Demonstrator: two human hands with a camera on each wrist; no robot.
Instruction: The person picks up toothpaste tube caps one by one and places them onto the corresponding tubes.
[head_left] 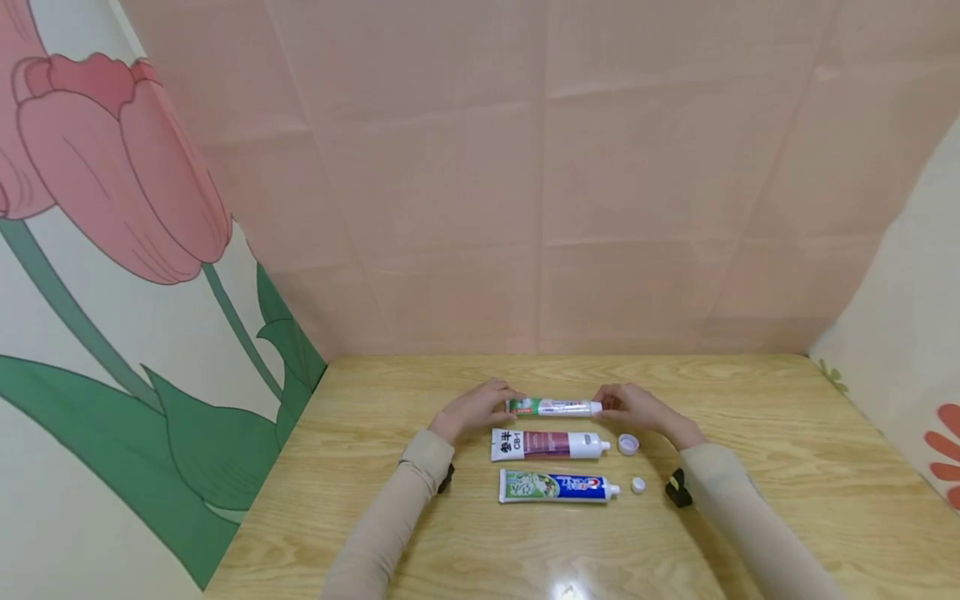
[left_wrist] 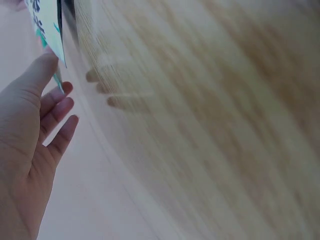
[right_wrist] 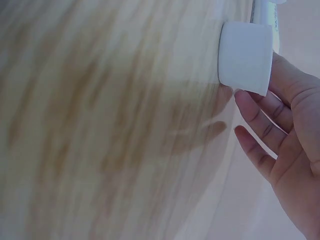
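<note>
Pinching the green-white tube (head_left: 558, 408) lower-centre frame, axis left-right: my left hand (head_left: 478, 407) at flat end, right hand (head_left: 636, 406) at capped end.

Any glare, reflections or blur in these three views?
Head: bright glare on the table at the bottom edge. Left wrist: left hand partly mirrored in the table, wood grain soft. Right wrist: right hand partly mirrored too, grain blurred.

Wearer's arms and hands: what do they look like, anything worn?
Left sleeve and right sleeve: long, plain, pale beige, with wide cuffs. A small black device shows by each wrist. Left hand and right hand: bare, no gloves visible.
</note>
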